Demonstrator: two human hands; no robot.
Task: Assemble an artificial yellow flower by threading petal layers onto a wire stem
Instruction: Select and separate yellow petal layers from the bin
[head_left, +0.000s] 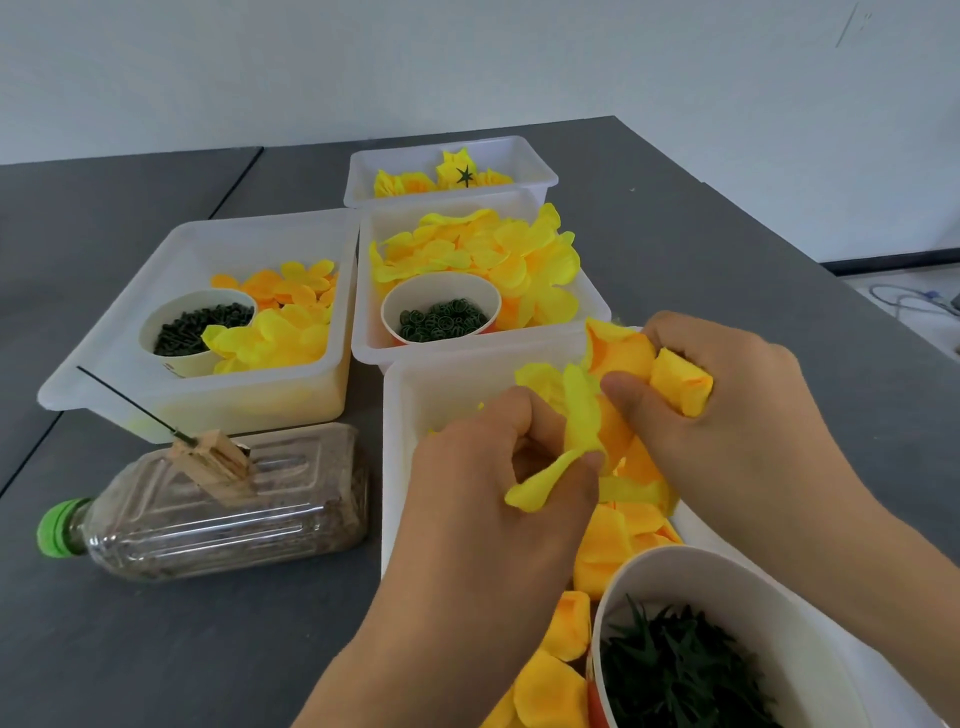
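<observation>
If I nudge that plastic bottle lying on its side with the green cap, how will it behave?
The bottle looks flat-sided and ribbed, so it would probably slide, not roll. It seems filled with brownish grains, so likely heavy for its size. The clothespin on top, holding the wire stem, might wobble.

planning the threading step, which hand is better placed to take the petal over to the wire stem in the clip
Left, probably. The wire stands in the clip on the bottle, on the left side. The left hand already pinches a petal and is nearer; the right hand grips petals farther away.
</observation>
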